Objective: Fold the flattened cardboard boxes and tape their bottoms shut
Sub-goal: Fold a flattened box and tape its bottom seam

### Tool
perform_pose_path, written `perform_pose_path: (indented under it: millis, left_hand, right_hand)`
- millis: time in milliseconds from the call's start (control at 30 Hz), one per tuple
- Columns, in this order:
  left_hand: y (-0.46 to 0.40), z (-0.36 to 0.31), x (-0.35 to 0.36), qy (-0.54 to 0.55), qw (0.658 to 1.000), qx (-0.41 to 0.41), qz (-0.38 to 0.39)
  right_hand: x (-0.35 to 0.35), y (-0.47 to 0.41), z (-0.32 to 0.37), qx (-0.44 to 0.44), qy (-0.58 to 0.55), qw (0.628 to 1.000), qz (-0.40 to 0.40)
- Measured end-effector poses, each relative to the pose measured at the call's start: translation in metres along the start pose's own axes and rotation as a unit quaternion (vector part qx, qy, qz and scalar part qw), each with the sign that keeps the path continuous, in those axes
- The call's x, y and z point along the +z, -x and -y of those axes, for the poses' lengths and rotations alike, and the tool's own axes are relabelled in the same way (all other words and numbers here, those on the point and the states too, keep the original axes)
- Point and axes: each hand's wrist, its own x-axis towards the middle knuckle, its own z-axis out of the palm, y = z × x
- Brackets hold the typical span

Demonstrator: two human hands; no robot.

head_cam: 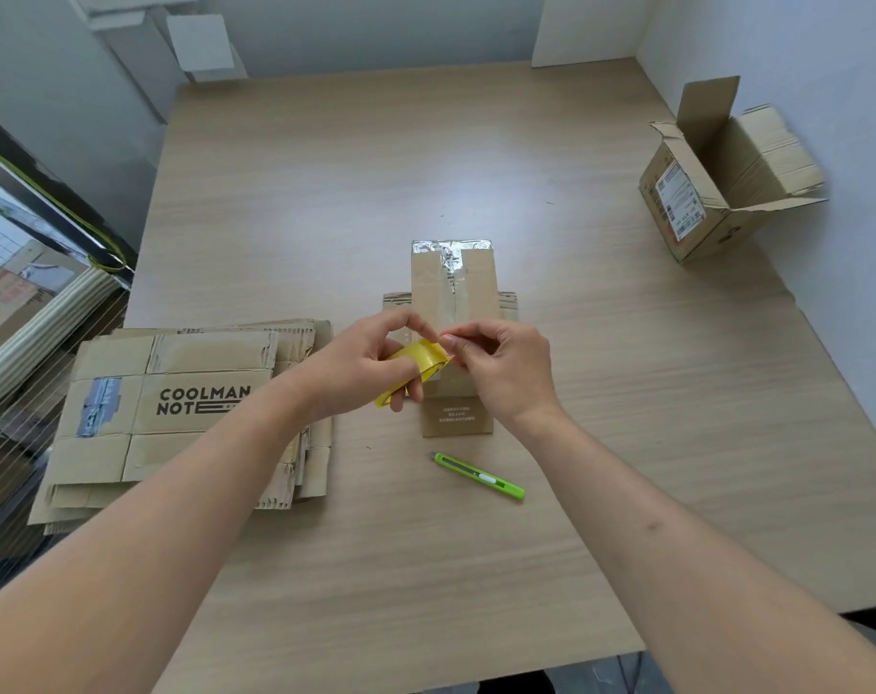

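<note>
Gripping the yellow tape roll (pixel 422 360), both hands curl, right hand (pixel 496 368) pinching its edge.

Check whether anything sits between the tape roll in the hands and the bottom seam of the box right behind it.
Nothing visible does. The tape roll is held by the left hand and right hand just above the box; the green cutter lies nearer the person.

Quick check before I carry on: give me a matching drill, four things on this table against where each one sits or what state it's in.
Things:
1. tape roll
2. cutter
3. flat boxes
4. open box

Places or states:
A. far right, flaps up
B. stacked at the left
C. held in the left hand
D. lying near the right forearm

Pairs: 1-C, 2-D, 3-B, 4-A
</note>
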Motion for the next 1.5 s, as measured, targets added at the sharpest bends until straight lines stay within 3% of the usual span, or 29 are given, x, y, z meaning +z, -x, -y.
perform_pose_path:
  millis: [67, 200, 367, 500, 833, 1133, 1500]
  left_hand:
    - [0.002, -0.001, 0.0, -0.022, 1.0, 0.007, 0.012]
    - [-0.006, 0.0, -0.007, -0.138, 0.99, -0.006, -0.038]
    - [0.005, 0.001, -0.017, -0.05, 0.998, 0.006, 0.04]
    - [-0.003, 0.019, -0.02, -0.199, 0.979, -0.031, -0.017]
    - [-0.035, 0.041, -0.013, -0.346, 0.937, -0.008, -0.051]
    - [-0.046, 0.051, -0.011, -0.364, 0.929, -0.011, -0.062]
    - [-0.059, 0.061, -0.008, -0.354, 0.93, 0.014, -0.097]
  right_hand:
    - [-0.003, -0.002, -0.003, 0.008, 0.015, 1.0, -0.025]
    - [-0.008, -0.001, -0.006, 0.037, 0.019, 0.997, -0.06]
    - [-0.023, -0.002, -0.013, 0.082, 0.042, 0.992, -0.086]
    - [-0.033, 0.003, -0.026, 0.109, 0.062, 0.988, -0.094]
    - [-0.029, -0.001, -0.04, 0.135, 0.097, 0.978, -0.125]
    - [-0.03, -0.006, -0.05, 0.158, 0.108, 0.974, -0.118]
    - [-0.037, -0.02, -0.058, 0.222, 0.015, 0.969, -0.104]
